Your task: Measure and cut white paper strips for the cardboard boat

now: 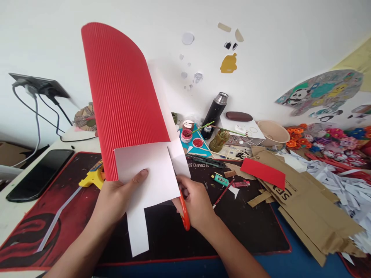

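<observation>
My left hand (121, 193) is closed on a large sheet of red corrugated paper (121, 88), which stands up and curves over at its top. White paper (147, 170) covers the sheet's lower part, with my left thumb pressed flat on it. A narrow white strip (138, 235) hangs below. My right hand (197, 199) is wrapped round scissors with an orange handle (184, 212), at the lower right edge of the white paper. The scissor blades are hidden behind the paper, so I cannot see how far apart they are.
A yellow glue gun (94, 175) and a phone (40, 173) lie at left. Behind stand a black flask (215, 112) and paint pots (186, 135). Right are a red paper piece (263, 173), cardboard (307, 200) and white paper scraps (344, 181), all around the dark mat (232, 239).
</observation>
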